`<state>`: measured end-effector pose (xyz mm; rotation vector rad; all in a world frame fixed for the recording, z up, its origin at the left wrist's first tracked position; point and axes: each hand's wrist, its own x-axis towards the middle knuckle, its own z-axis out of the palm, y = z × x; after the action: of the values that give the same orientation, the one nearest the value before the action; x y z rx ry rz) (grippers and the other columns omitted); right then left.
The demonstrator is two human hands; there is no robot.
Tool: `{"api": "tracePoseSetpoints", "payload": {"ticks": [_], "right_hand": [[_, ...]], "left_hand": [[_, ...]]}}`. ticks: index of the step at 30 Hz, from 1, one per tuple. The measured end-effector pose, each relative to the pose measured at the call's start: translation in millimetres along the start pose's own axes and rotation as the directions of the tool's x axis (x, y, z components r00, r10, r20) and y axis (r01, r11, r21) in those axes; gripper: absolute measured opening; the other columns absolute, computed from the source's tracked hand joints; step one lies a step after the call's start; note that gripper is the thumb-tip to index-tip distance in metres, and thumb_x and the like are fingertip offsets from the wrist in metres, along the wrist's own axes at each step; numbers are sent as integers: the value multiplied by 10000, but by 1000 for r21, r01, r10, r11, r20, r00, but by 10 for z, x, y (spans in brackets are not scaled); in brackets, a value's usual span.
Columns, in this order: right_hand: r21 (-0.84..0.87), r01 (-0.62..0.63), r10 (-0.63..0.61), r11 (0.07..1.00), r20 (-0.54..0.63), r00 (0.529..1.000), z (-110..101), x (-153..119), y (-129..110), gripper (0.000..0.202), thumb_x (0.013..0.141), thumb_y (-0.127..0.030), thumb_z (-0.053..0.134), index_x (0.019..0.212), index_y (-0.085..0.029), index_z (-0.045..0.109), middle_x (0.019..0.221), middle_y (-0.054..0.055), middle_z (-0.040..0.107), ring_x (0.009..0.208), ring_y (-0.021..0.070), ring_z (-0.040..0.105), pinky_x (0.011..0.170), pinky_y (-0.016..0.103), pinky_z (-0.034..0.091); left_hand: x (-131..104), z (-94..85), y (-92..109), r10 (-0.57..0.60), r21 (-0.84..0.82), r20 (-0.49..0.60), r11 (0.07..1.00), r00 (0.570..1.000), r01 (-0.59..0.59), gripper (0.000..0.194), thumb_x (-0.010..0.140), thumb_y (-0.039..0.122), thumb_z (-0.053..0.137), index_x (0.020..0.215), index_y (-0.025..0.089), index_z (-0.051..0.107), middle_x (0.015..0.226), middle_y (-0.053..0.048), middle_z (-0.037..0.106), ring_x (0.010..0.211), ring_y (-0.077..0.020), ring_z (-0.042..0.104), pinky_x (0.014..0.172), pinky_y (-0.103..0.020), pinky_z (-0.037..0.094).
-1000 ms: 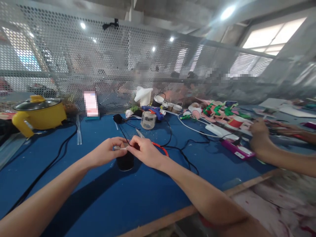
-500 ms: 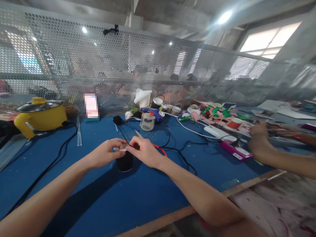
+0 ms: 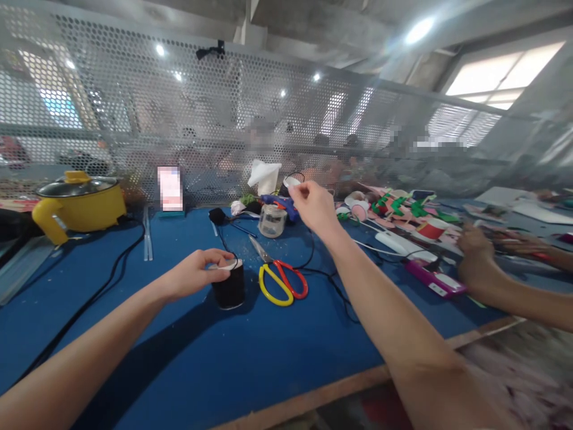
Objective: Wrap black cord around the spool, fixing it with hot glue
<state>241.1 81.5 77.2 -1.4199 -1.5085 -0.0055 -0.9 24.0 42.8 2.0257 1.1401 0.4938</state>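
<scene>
Under the left hand (image 3: 199, 276), the cup (image 3: 228, 292) looks matt, with a smooth, paper-like rim. Beside that hand, the scissors (image 3: 270, 260) have metal blades and glossy, plastic-looking handles. Left of the right hand (image 3: 316, 209), the jar (image 3: 272, 222) is see-through and shiny.

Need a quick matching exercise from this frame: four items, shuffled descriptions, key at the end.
1. Left hand
2. Scissors
3. Lidded pot
4. Right hand

A. Yellow body, far left on the table
B. Apart from the black cup, nearer the mesh panel
C. At the black cup's rim
D. One yellow handle loop, one red

Pairs: 1-C, 2-D, 3-A, 4-B
</scene>
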Motion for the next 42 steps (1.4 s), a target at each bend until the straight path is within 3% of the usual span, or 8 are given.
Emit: {"api": "tracePoseSetpoints", "payload": {"ticks": [2, 5, 9, 12, 27, 36, 39, 42], "right_hand": [[5, -171, 170, 985, 98, 981, 33, 192, 147, 273, 717, -313, 551, 492, -192, 453, 531, 47, 531, 727, 220, 566, 677, 315, 398], [63, -395, 356, 916, 321, 877, 140, 298, 313, 332, 704, -343, 574, 445, -204, 422, 396, 19, 465, 600, 214, 579, 563, 308, 438], [94, -524, 422, 846, 483, 767, 259, 257, 375, 258, 734, -317, 553, 533, -168, 488, 404, 31, 534, 409, 151, 535, 404, 281, 452], [111, -578, 453, 808, 509, 732, 305, 230, 375, 190, 721, -206, 567, 554, -145, 499, 399, 26, 541, 362, 113, 506, 348, 230, 435], [276, -441, 363, 854, 292, 885, 432, 134, 409, 184, 727, -191, 512, 552, -158, 466, 433, -7, 502, 332, 93, 477, 315, 204, 386], [519, -248, 226, 818, 107, 968, 76, 54, 75, 86, 700, -234, 528, 666, -158, 504, 542, -13, 531, 459, 101, 523, 438, 226, 453], [622, -305, 189, 721, 247, 950, -35, -150, -55, 24, 660, -166, 518, 677, -151, 513, 618, 9, 572, 526, 113, 566, 505, 242, 481], [624, -439, 167, 646, 445, 880, -58, -429, -134, 96, 624, -137, 506, 703, -128, 558, 643, 22, 595, 502, 97, 552, 471, 216, 455]], "left_hand": [[-1, 1, 6, 11, 10, 1, 1000, 1000, -11, 196, 694, 338, 493, 650, 155, 548, 1173, -93, 529, 1033, -235, 507, 885, -363, 356], [-1, 2, 12, 22, 8, 3, 1000, 1000, -22, 204, 694, 341, 491, 629, 154, 542, 1144, -91, 551, 1021, -228, 515, 885, -357, 357], [5, -2, 8, 46, 17, 6, 999, 999, -46, 194, 689, 331, 491, 625, 155, 542, 1084, -85, 580, 1005, -217, 520, 871, -333, 369], [9, -9, 6, 54, 31, 16, 998, 998, -55, 176, 691, 305, 485, 616, 153, 533, 1060, -86, 581, 976, -204, 529, 856, -317, 378], [10, 11, 12, 72, 8, 21, 997, 997, -72, 196, 684, 318, 488, 571, 158, 498, 984, -76, 584, 935, -203, 534, 832, -321, 393], [7, 3, 13, 63, -4, 21, 998, 998, -63, 202, 680, 328, 490, 570, 159, 490, 999, -77, 579, 931, -209, 537, 833, -334, 386], [8, 2, 18, 51, -27, 22, 998, 998, -50, 196, 672, 334, 493, 584, 160, 504, 1002, -82, 582, 951, -213, 531, 841, -338, 379], [14, 2, 6, 19, -54, 15, 998, 1000, -19, 190, 660, 334, 506, 595, 156, 513, 1028, -83, 580, 964, -227, 524, 827, -336, 380]]}}
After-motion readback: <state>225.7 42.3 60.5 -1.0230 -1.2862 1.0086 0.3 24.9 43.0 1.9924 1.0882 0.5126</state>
